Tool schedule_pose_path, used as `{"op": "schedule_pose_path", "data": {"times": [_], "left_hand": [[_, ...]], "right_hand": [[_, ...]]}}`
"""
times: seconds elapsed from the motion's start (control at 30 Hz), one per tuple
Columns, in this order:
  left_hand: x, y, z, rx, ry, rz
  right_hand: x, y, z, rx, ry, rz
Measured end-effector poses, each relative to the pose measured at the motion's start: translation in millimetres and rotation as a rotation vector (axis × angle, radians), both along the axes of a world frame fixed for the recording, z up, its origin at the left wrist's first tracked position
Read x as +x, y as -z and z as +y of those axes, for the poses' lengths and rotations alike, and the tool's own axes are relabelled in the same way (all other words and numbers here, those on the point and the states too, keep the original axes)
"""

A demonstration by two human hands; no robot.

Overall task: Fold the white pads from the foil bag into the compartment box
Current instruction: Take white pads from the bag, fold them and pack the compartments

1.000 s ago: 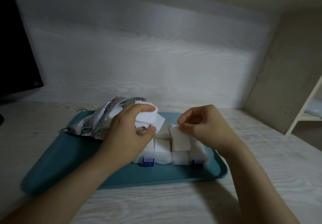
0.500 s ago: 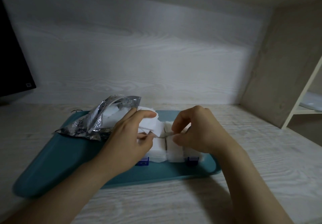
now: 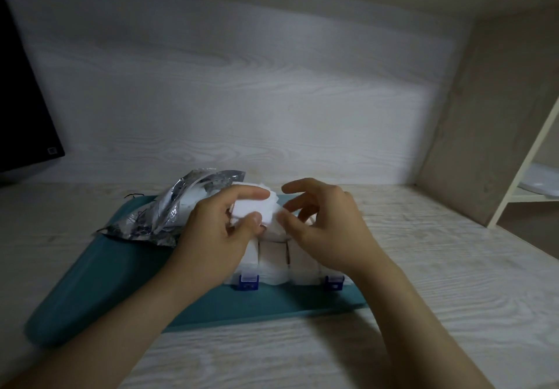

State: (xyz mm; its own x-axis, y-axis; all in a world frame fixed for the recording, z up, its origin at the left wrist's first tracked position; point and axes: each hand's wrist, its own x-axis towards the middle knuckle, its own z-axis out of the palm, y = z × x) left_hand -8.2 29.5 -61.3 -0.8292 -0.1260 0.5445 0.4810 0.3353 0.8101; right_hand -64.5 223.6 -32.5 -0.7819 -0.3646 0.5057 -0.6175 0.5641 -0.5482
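White pads [image 3: 252,207] pinched in left hand [image 3: 217,237] over compartment box [image 3: 272,261] on teal tray [image 3: 121,267], right hand [image 3: 329,231] alongside, fingers loosely spread, gripping nothing.

Dim, cool light, brightest on the back panel [image 3: 272,110] above the right hand [image 3: 326,231], itself smeared by motion blur. White pads [image 3: 254,207] in the left hand [image 3: 217,237] look washed out. Frame edges bow slightly.

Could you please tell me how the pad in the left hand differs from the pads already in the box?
The pad is held above the box, pinched between the thumb and forefinger of the left hand; the boxed pads sit in its compartments. The pad looks like a flat sheet; the boxed pads look folded into blocks, packed side by side. Both are white.
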Motion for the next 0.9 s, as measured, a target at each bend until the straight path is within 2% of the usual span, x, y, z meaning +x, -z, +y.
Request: {"op": "schedule_pose_path", "data": {"times": [0.13,0.3,0.47,0.57,0.7,0.9], "left_hand": [[-6.1,-0.7,-5.1,0.133,0.022,-0.033],[-7.5,-2.2,-9.8,0.284,0.055,-0.052],[-5.7,-3.4,-12.3,0.199,0.079,-0.126],[-5.5,-3.2,-13.9,0.206,0.113,-0.17],[-6.0,-4.3,-18.0,0.206,0.101,-0.187],[-8.3,-5.8,-21.5,0.228,0.092,-0.196]], "right_hand": [[-3.5,0.8,-0.9,-0.127,-0.004,-0.067],[-9.6,2.9,-1.5,-0.284,0.075,-0.003],[-4.5,-3.1,-11.5,-0.453,-0.179,-0.147],[-5.1,-6.0,-20.2,-0.432,-0.267,-0.193],[-19.8,-10.3,-29.8,-0.281,-0.244,-0.107],[-28.4,-10.8,-39.5,-0.266,-0.236,-0.09]]}}
